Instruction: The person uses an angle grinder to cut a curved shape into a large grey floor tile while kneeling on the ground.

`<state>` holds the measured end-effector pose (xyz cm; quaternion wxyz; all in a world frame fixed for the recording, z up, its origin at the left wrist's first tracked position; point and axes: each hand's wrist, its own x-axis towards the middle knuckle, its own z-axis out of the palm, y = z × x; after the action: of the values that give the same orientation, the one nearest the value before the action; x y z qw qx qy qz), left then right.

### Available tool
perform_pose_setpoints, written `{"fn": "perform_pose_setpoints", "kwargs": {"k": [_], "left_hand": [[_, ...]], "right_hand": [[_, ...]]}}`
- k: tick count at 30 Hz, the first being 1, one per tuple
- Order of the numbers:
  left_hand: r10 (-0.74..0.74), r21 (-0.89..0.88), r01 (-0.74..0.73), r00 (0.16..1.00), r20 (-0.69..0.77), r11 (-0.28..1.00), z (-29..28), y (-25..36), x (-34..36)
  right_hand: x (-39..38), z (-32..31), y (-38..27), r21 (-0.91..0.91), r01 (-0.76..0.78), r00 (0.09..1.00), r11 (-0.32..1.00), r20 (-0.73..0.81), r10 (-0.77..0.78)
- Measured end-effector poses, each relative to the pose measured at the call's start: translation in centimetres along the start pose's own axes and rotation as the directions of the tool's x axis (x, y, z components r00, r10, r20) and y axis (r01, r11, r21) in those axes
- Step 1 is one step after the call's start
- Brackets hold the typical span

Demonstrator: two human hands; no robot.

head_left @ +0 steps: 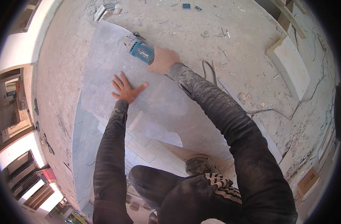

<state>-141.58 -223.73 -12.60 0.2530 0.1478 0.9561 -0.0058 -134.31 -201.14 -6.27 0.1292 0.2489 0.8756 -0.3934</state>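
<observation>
A large grey tile slab (105, 71) lies in front of me, with one long edge running along its far right side. My right hand (165, 61) is wrapped round the body of a teal angle grinder (141, 51). The grinder's head and dark disc reach the slab's far edge; whether the disc touches the tile I cannot tell. Nearer to me, my left hand (128, 92) rests flat on the slab with its fingers spread, holding nothing. Both arms wear dusty dark sleeves.
Dusty concrete floor (193, 41) surrounds the slab, strewn with debris. A dark cable (275, 109) trails across the right side. A pale board (290, 67) lies at the right, a cardboard box (308, 183) at the lower right. Light tiles (146, 149) show beneath the slab's near edge.
</observation>
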Motion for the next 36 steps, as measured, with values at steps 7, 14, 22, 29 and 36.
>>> {"fn": "perform_pose_setpoints", "kwargs": {"k": [7, 14, 22, 29, 36], "left_hand": [[-0.008, 0.039, 0.007, 1.000, 0.004, 0.999, 0.2, 0.1, -0.2], [0.006, 0.032, -0.006, 1.000, 0.001, 0.999, 0.4, 0.2, -0.6], [0.004, 0.032, -0.004, 1.000, 0.002, 0.999, 0.7, 0.4, -1.0], [0.009, 0.014, -0.009, 1.000, -0.010, 1.000, 0.8, 0.5, -1.5], [0.014, -0.007, -0.014, 1.000, -0.004, 1.000, 0.7, 0.9, -2.1]], "right_hand": [[-0.3, 0.0, 0.2, 0.009, -0.010, 1.000, 1.000, -0.001, 0.010], [-0.9, -0.2, 0.3, 0.021, -0.020, 1.000, 1.000, -0.010, 0.021], [-1.5, -0.1, 0.7, 0.005, -0.020, 1.000, 1.000, -0.019, 0.020], [-1.7, 0.0, 1.0, 0.017, -0.019, 1.000, 1.000, -0.007, 0.020], [-2.4, -0.1, 1.2, 0.014, -0.013, 0.999, 1.000, -0.031, 0.014]]}}
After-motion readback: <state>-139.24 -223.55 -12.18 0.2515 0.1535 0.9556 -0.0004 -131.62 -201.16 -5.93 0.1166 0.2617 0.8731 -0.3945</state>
